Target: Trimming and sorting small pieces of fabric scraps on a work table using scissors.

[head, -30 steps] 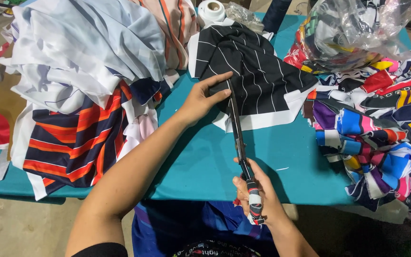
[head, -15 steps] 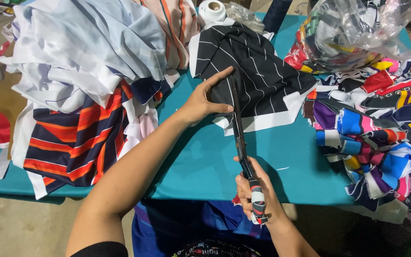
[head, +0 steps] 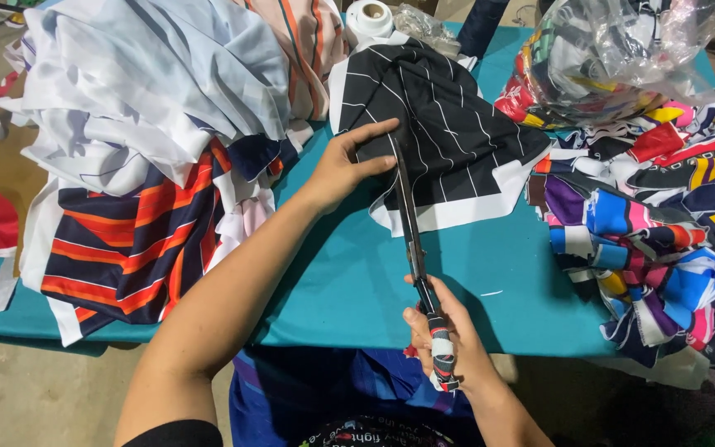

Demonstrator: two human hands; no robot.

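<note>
A black fabric piece with thin white stripes and a white border (head: 457,141) lies on the teal table (head: 357,281). My left hand (head: 345,165) presses flat on its left edge, fingers pointing right. My right hand (head: 440,331) grips the tape-wrapped handles of long dark scissors (head: 411,240), whose blades reach up into the fabric beside my left fingers.
A heap of white, navy and orange striped cloth (head: 142,149) covers the table's left. Colourful fabric scraps (head: 655,223) pile on the right, with a clear plastic bag of scraps (head: 622,50) behind. A white thread spool (head: 370,16) stands at the back.
The scissor blades have moved further up into the striped fabric. My left hand stays pressed on the cloth, shifted slightly.
</note>
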